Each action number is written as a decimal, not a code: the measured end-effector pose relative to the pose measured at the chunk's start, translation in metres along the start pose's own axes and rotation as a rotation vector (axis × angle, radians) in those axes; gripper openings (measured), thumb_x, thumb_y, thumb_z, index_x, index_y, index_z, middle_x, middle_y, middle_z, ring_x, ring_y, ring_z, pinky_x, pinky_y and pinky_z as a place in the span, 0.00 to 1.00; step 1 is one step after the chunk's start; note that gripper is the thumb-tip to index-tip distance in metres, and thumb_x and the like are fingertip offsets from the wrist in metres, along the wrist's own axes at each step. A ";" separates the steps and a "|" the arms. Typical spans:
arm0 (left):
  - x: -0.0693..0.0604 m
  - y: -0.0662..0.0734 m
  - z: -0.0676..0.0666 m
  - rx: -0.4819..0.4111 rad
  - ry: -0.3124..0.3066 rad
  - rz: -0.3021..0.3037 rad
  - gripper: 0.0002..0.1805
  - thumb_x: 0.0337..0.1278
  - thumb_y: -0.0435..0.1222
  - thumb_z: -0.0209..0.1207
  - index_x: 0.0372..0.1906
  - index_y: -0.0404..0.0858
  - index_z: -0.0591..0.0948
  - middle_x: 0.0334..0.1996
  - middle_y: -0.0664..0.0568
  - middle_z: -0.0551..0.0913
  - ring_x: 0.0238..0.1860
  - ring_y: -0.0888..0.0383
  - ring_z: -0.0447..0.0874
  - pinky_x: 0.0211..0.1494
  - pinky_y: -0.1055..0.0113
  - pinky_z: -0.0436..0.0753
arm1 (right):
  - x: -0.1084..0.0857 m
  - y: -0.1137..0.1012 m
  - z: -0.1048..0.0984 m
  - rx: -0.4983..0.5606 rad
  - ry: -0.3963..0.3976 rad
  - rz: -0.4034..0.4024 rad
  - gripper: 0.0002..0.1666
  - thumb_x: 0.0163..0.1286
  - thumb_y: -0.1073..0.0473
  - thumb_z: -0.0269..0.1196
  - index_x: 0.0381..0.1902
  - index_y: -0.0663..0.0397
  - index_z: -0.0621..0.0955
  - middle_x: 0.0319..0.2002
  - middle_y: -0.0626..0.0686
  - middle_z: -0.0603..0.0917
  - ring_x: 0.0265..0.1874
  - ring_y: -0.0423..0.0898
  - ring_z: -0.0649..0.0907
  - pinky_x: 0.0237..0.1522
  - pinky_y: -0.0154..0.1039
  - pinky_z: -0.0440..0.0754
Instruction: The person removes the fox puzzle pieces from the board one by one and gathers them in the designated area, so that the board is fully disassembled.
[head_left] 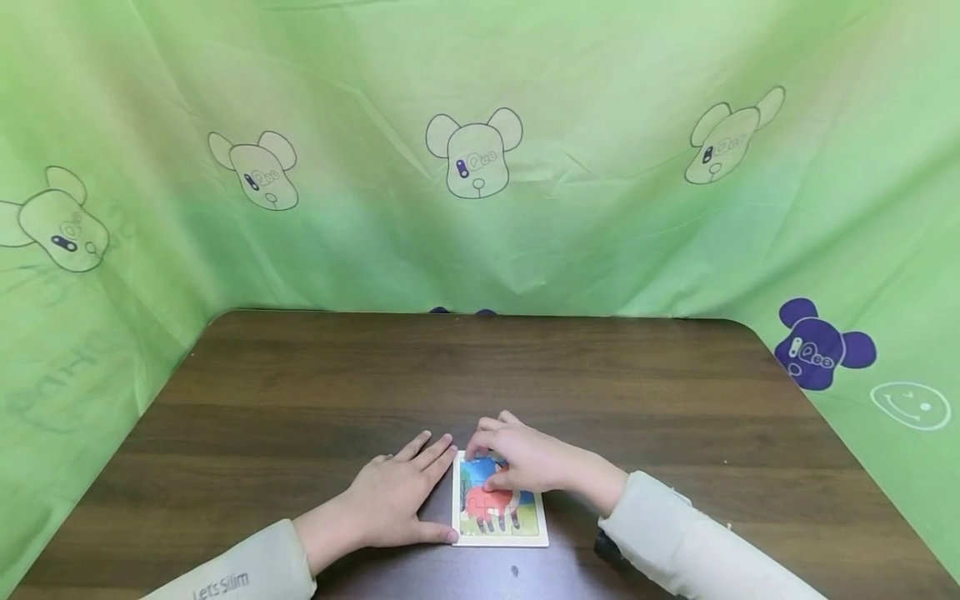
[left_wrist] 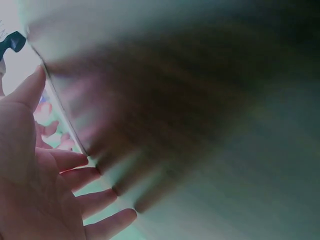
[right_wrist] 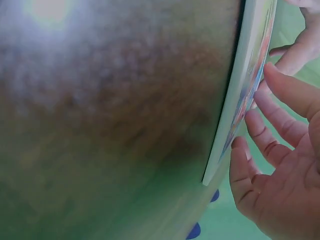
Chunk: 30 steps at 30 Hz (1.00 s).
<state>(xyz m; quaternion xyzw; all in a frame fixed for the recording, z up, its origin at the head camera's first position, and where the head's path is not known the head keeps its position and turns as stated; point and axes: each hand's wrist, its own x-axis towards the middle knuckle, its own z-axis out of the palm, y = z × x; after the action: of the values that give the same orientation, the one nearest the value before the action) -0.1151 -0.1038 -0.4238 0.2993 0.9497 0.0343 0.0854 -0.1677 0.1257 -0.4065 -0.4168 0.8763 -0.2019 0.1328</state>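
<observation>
A small jigsaw puzzle (head_left: 498,510) in a white frame lies on the table, with a red animal on a blue and green picture. My left hand (head_left: 393,497) rests beside it with fingers spread, the thumb at the frame's lower left corner and the fingertips by its upper left edge. Over the upper part of the picture bends my right hand (head_left: 528,457), its thumb and fingers apart, with tips on the puzzle's face. It covers the upper right of the picture. In the right wrist view the fingertips of the right hand (right_wrist: 285,155) meet the puzzle surface; no lifted piece shows.
The dark wooden table (head_left: 337,367) spreads around the puzzle. A green curtain (head_left: 480,242) with bear-head drawings hangs behind it and along both sides. Under the right sleeve (head_left: 675,533) a small black object (head_left: 607,547) shows partly.
</observation>
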 end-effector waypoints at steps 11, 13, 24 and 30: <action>0.002 -0.001 0.001 0.021 0.002 0.004 0.56 0.47 0.75 0.54 0.76 0.45 0.63 0.78 0.55 0.60 0.78 0.48 0.58 0.56 0.46 0.80 | 0.003 -0.003 0.001 -0.005 -0.006 0.012 0.15 0.59 0.65 0.71 0.44 0.54 0.81 0.39 0.47 0.78 0.41 0.41 0.69 0.47 0.35 0.73; 0.002 0.000 0.001 0.015 0.002 0.004 0.56 0.47 0.75 0.54 0.76 0.45 0.63 0.78 0.55 0.60 0.78 0.48 0.58 0.56 0.46 0.80 | 0.003 -0.003 0.000 -0.003 -0.013 0.015 0.15 0.59 0.66 0.70 0.43 0.54 0.81 0.39 0.47 0.77 0.42 0.41 0.69 0.47 0.35 0.73; 0.002 0.000 0.002 0.012 0.003 -0.002 0.56 0.47 0.75 0.55 0.76 0.45 0.63 0.78 0.55 0.60 0.78 0.49 0.57 0.56 0.46 0.80 | 0.001 -0.005 0.002 0.004 -0.012 0.013 0.18 0.61 0.66 0.69 0.49 0.55 0.80 0.46 0.49 0.78 0.45 0.42 0.69 0.51 0.37 0.73; 0.001 0.000 0.002 0.016 0.013 0.003 0.56 0.46 0.75 0.56 0.76 0.45 0.63 0.77 0.54 0.61 0.78 0.48 0.58 0.55 0.46 0.81 | 0.003 -0.005 0.002 0.011 -0.033 0.026 0.17 0.61 0.67 0.68 0.48 0.55 0.80 0.44 0.49 0.77 0.44 0.42 0.69 0.50 0.37 0.72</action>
<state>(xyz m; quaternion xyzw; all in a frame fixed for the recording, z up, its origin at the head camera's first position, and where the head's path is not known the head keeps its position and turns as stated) -0.1151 -0.1028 -0.4260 0.3011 0.9501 0.0288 0.0768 -0.1652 0.1200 -0.4062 -0.4077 0.8783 -0.1979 0.1524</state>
